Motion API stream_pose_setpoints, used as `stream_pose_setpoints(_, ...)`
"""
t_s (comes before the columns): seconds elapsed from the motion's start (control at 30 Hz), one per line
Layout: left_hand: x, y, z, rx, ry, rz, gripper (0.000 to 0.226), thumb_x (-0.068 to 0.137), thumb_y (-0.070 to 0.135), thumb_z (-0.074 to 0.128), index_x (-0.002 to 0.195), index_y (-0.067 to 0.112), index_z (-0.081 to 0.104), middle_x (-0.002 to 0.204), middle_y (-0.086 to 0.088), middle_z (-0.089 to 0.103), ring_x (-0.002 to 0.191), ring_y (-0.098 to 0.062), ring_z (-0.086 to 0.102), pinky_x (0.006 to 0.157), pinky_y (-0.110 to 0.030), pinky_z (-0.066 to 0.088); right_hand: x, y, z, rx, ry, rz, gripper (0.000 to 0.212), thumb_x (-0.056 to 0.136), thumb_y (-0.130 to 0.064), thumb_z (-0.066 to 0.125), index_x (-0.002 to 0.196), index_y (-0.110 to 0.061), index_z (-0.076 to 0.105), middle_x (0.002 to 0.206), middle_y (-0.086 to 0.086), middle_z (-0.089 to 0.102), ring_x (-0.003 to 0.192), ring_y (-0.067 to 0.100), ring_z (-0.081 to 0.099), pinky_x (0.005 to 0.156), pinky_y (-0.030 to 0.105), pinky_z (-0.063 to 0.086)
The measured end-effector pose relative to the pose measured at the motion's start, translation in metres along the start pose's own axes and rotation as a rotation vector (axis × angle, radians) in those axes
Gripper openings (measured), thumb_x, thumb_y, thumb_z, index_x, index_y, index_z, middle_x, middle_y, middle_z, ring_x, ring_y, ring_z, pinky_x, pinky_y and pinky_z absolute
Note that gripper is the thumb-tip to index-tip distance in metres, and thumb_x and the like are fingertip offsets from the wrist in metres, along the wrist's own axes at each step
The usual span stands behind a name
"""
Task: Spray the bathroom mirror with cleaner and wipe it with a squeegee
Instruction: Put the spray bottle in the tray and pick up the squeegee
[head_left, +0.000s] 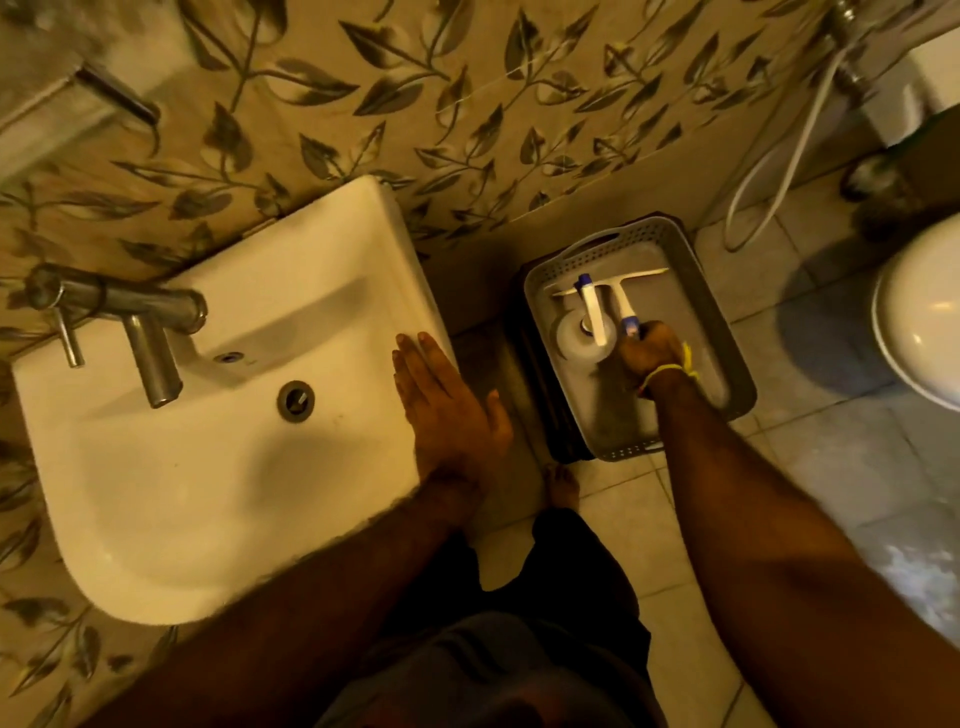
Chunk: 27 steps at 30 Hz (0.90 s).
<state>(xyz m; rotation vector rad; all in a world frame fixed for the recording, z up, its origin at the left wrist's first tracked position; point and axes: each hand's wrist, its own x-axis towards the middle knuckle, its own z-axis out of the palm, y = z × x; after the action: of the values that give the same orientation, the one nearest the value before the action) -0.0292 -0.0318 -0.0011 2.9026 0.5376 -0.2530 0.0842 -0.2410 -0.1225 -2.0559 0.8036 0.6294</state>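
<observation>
Right hand fingers around squeegee handle.

Dim, warm yellow light; soft blur; edges bend outward.

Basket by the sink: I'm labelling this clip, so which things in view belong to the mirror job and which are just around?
For the job:
- squeegee, handle end at the right hand
- spray bottle, standing in the basket

Just around:
- sink, with the left hand flat on its rim
- tap
- toilet
- hose
</observation>
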Motion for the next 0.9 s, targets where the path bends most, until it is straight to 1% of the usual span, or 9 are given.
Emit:
stream_pose_setpoints(0.07,-0.001,0.001,-0.002,-0.011,-0.014,0.007,0.103,0.087,0.044,0.058,0.155,-0.004,-0.003,0.162,-0.030,-0.001,0.151,-0.047,0.005,0.120,-0.056,0.023,-0.011,-0.012,-0.010,-0.010,0.031,-0.034,0.028,0.091,-0.016,0.059,0.109,0.005,0.066,0.106,0.027,0.067,0.095,0.038,0.066,0.064,0.030,0.037)
stream_pose_setpoints(0.17,-0.003,0.002,-0.006,-0.017,-0.037,0.012,0.103,0.089,0.044,0.056,0.155,-0.004,-0.006,0.162,-0.030,-0.006,0.151,-0.047,0.000,0.122,-0.056,0.016,-0.032,-0.031,-0.027,0.004,0.058,-0.058,0.026,0.089,-0.011,0.060,0.108,0.005,0.065,0.105,0.027,0.067,0.094,0.036,0.066,0.060,0.027,0.032)
stream_pose_setpoints(0.27,-0.005,0.002,-0.010,-0.028,-0.043,0.012,0.102,0.089,0.044,0.055,0.155,-0.005,-0.006,0.161,-0.031,-0.006,0.150,-0.048,0.000,0.123,-0.055,0.013,-0.059,-0.043,-0.044,0.072,0.146,-0.058,0.026,0.088,-0.012,0.060,0.107,0.004,0.065,0.108,0.025,0.067,0.097,0.037,0.065,0.065,0.029,0.036)
stream_pose_setpoints(0.47,-0.007,0.001,-0.016,-0.099,-0.058,0.021,0.098,0.091,0.041,0.058,0.156,-0.003,0.000,0.162,-0.031,-0.002,0.150,-0.048,0.004,0.123,-0.056,0.008,-0.137,-0.048,-0.076,0.184,0.429,-0.136,0.032,0.092,-0.026,0.058,0.107,0.002,0.065,0.109,0.025,0.068,0.098,0.041,0.064,0.068,0.034,0.042)
stream_pose_setpoints(0.57,-0.004,-0.009,-0.025,-0.201,-0.058,0.017,0.083,0.096,0.031,0.057,0.157,0.003,0.009,0.163,-0.026,0.007,0.151,-0.043,0.010,0.123,-0.055,0.007,-0.179,-0.056,-0.083,0.242,0.466,-0.233,0.032,0.091,-0.023,0.061,0.110,0.002,0.062,0.110,0.023,0.066,0.099,0.040,0.062,0.077,0.038,0.048)
stream_pose_setpoints(0.63,0.001,-0.023,-0.040,-0.242,-0.069,0.029,0.068,0.098,0.024,0.054,0.155,0.006,0.023,0.162,-0.022,0.020,0.150,-0.037,0.018,0.123,-0.054,0.008,-0.210,-0.068,-0.081,0.293,0.486,-0.293,0.031,0.091,-0.022,0.062,0.112,0.001,0.060,0.107,0.019,0.066,0.096,0.035,0.062,0.071,0.031,0.046)
stream_pose_setpoints(0.73,0.002,-0.040,-0.075,-0.376,0.015,0.095,0.053,0.095,0.011,0.056,0.146,0.008,0.042,0.150,-0.015,0.044,0.144,-0.031,0.034,0.123,-0.049,0.014,-0.254,-0.094,-0.073,0.423,0.520,-0.394,0.029,0.090,-0.023,0.063,0.112,-0.004,0.059,0.100,0.012,0.064,0.083,0.022,0.061,0.058,0.019,0.040)
stream_pose_setpoints(0.83,-0.010,-0.054,-0.112,-0.424,0.159,0.272,0.053,0.095,0.009,0.055,0.146,0.010,0.043,0.150,-0.012,0.044,0.142,-0.029,0.036,0.122,-0.045,0.022,-0.293,-0.123,-0.059,0.536,0.522,-0.520,0.031,0.091,-0.023,0.065,0.117,-0.007,0.059,0.100,0.006,0.063,0.082,0.016,0.063,0.059,0.016,0.045)
stream_pose_setpoints(0.9,-0.019,-0.067,-0.134,-0.496,0.244,0.404,0.051,0.096,0.008,0.054,0.146,0.009,0.044,0.151,-0.012,0.043,0.143,-0.028,0.036,0.121,-0.042,0.026,-0.320,-0.143,-0.047,0.568,0.540,-0.621,0.028,0.090,-0.023,0.066,0.113,-0.008,0.060,0.096,0.002,0.063,0.078,0.011,0.063,0.055,0.009,0.046)
